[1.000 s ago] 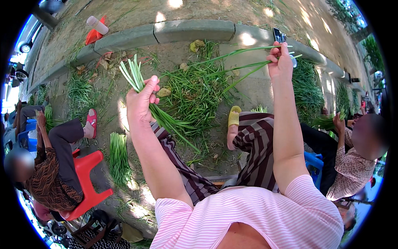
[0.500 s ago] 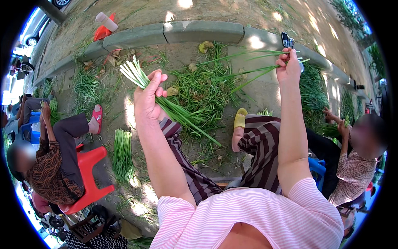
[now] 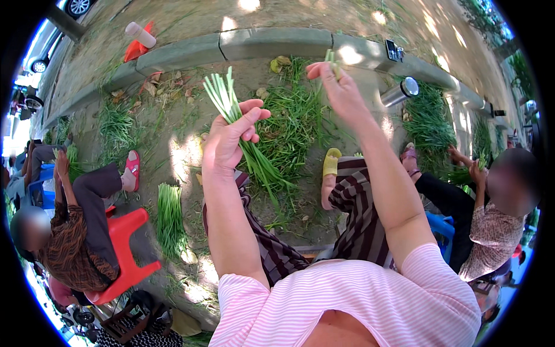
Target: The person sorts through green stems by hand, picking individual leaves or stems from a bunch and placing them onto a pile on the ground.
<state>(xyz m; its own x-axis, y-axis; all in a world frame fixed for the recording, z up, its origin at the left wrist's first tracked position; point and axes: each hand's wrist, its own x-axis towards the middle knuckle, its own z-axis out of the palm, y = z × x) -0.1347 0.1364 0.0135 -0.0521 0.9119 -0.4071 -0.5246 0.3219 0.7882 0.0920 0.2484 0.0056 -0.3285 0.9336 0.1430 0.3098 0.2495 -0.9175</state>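
My left hand [image 3: 230, 136] is closed around a bunch of garlic chives [image 3: 221, 97], its pale cut ends pointing up and the green blades hanging down past my wrist. Up and to the right of it, my right hand [image 3: 341, 87] is raised and closed, slightly blurred. A few chive stalks [image 3: 330, 56] show between its fingers; how many is hidden. Below both hands, a loose heap of green chive leaves [image 3: 289, 121] covers the ground. A neat bundle of chives [image 3: 170, 217] lies on the ground left of my left forearm.
A concrete kerb [image 3: 272, 43] runs across the far side, with a phone [image 3: 393, 50] and a pinkish bottle [image 3: 140, 34] at it. A steel tumbler [image 3: 398, 92] lies right of the heap. Seated co-workers flank me, the left one on a red stool [image 3: 124, 248].
My right hand has swung left toward my left hand, uncovering the steel tumbler. The left hand has shifted right, and its bunch now stands more upright.
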